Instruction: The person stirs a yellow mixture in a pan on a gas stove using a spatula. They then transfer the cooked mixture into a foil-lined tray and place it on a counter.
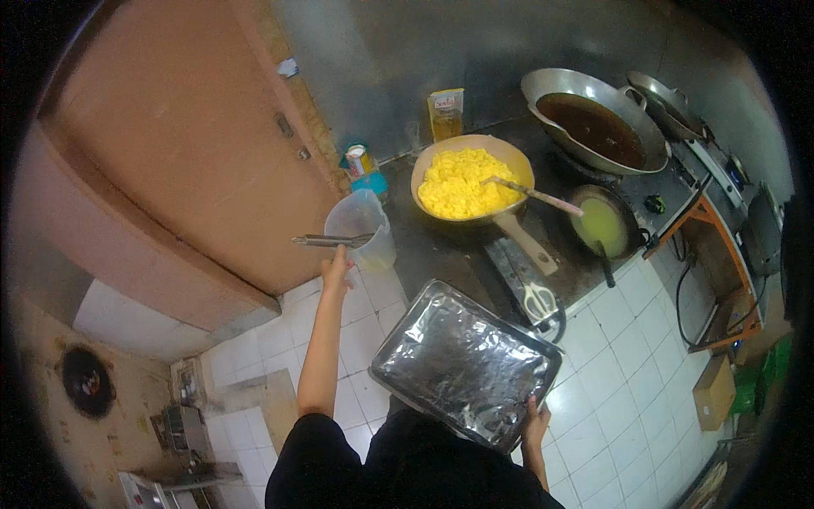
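My left hand (pixel 337 266) is at the near side of a translucent plastic jug (pixel 359 219), closed on its handle, as far as I can tell. A metal whisk (pixel 327 240) leans in the jug, its handle over my fingers. My right hand (pixel 535 420) grips the right corner of a metal tray (pixel 464 356) with a shiny, foil-like surface, held tilted before my body. Beyond the tray, a light-coloured frying pan (pixel 529 245) holds yellow scrambled egg (pixel 467 181) with a long-handled utensil (pixel 540 194) resting in it. White-handled scissors (pixel 540 303) lie near the counter's edge.
Right of the egg, a smaller dark pan (pixel 601 223) holds greenish liquid. Behind it stands a large wok (pixel 591 124) of dark liquid, another wok (pixel 668 105) farther right. An oil pouch (pixel 447 114) leans at the wall. A can (pixel 358 159) stands behind the jug. A door (pixel 210 127) is left.
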A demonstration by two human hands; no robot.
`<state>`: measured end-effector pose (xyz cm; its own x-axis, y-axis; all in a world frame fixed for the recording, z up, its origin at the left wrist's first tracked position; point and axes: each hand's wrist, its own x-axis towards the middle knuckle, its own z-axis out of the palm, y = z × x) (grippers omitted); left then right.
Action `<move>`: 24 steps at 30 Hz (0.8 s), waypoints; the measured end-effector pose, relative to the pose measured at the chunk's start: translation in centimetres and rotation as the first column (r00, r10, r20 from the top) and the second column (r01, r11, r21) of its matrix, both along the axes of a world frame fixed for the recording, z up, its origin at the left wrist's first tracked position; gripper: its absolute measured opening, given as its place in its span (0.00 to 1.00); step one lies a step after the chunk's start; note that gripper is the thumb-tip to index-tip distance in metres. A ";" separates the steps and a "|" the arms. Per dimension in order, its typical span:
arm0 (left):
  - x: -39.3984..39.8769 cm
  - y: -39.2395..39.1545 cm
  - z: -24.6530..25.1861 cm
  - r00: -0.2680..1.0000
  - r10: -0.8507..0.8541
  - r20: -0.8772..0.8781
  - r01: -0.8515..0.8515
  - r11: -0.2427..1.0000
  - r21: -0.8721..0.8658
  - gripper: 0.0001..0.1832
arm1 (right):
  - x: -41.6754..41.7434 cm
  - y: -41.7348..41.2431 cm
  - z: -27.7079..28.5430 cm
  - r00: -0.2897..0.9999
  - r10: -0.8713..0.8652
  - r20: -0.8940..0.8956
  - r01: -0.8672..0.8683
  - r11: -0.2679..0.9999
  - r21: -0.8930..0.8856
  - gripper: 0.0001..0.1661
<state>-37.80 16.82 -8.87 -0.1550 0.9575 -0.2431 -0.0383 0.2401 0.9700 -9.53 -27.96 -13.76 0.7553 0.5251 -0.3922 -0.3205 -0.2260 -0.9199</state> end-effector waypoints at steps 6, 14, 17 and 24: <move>2.4 6.5 -2.9 0.985 -0.170 0.042 0.173 0.980 -0.094 0.31 | -1.6 0.3 -0.6 0.989 -0.130 0.067 0.135 0.988 -0.076 0.24; 5.5 10.4 0.2 0.974 -0.228 0.012 0.227 0.973 0.049 0.31 | -7.7 1.6 1.5 0.931 -0.359 0.061 0.363 0.929 -0.070 0.19; 4.2 12.5 -2.0 0.947 -0.295 -0.125 0.297 0.955 -0.001 0.32 | -9.2 2.5 -0.2 0.925 -0.380 0.008 0.377 0.917 -0.133 0.21; 4.8 12.7 -1.8 0.946 -0.290 -0.142 0.306 0.947 0.100 0.33 | -10.3 8.6 -1.8 0.878 -0.476 0.052 0.476 0.879 0.009 0.26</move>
